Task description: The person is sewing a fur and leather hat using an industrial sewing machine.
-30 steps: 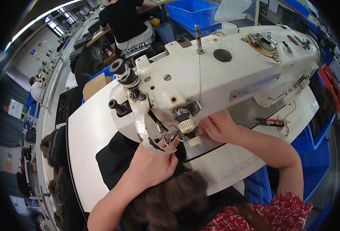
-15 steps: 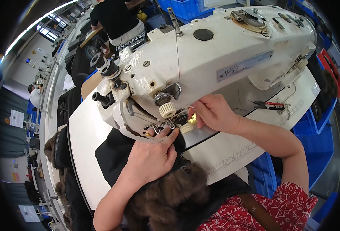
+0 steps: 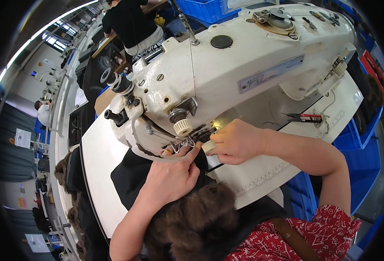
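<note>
A white sewing machine [image 3: 226,71] stands in front of me, with black fabric [image 3: 129,176] under its needle end. My left hand [image 3: 170,174] lies on that fabric, fingers stretched toward the wire guards by the needle; the fingertips are partly hidden there. Brown fur [image 3: 200,209] joined to the dark cloth hangs below my left wrist. My right hand [image 3: 237,141] has its fingers curled in beside the lower cream knob [image 3: 209,146], close to the tension discs. Whatever those fingers pinch is hidden. A second cream knob [image 3: 182,127] sits higher on the machine head.
Red-and-black thread snips [image 3: 305,118] lie on the white machine table [image 3: 261,176] at right, beside loose thread. Blue bins [image 3: 357,161] stand beyond its right edge. More fur and dark cloth [image 3: 72,209] lies at left. A person in black [image 3: 131,24] works further back.
My right hand has come down from the machine arm's underside to the lower cream knob, its fingers curling in. My left hand stays on the fabric. The whole view has shifted slightly.
</note>
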`<action>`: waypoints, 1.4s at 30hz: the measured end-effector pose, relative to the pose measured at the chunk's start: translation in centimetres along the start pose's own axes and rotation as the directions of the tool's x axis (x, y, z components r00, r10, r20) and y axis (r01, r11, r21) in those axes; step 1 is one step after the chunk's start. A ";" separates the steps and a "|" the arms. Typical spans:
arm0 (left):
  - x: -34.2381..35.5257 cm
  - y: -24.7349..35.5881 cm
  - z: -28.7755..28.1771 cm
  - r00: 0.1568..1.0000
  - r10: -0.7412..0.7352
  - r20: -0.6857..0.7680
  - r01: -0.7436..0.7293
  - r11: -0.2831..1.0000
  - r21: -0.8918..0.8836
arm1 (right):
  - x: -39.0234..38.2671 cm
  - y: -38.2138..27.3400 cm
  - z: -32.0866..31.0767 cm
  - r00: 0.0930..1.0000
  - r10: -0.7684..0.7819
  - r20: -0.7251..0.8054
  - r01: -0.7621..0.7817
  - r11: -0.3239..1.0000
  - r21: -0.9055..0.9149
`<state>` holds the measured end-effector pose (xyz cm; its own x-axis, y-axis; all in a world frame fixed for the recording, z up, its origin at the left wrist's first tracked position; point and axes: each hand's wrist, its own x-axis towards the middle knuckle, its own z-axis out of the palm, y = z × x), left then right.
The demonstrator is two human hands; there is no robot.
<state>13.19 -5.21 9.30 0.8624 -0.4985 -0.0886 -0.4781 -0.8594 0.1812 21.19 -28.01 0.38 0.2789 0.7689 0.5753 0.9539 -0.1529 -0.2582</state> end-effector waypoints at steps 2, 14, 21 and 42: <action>0.0 0.3 0.1 0.999 -0.041 0.014 0.042 0.999 -0.025 | -0.1 -0.2 0.1 1.000 0.001 0.001 -0.001 1.000 -0.004; -1.3 2.0 -0.9 0.996 -0.015 -0.085 -0.003 0.979 -0.203 | -0.1 -1.1 0.0 0.935 0.350 0.059 -0.355 0.928 0.111; 1.5 -0.5 -3.8 0.849 -0.080 0.523 0.310 0.876 -0.369 | 0.6 -3.1 -2.9 0.560 0.401 0.725 -0.825 0.345 0.447; 2.2 -3.9 -4.0 0.587 -0.234 0.775 0.735 0.556 -0.388 | 0.4 -6.2 0.7 0.656 0.188 0.731 -0.695 -0.229 0.682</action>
<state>17.59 -2.54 12.29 0.4887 -0.1798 -0.8537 0.4322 -0.8001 0.4159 15.28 -26.37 1.68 0.2810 0.9295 -0.2389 -0.4878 -0.0761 -0.8696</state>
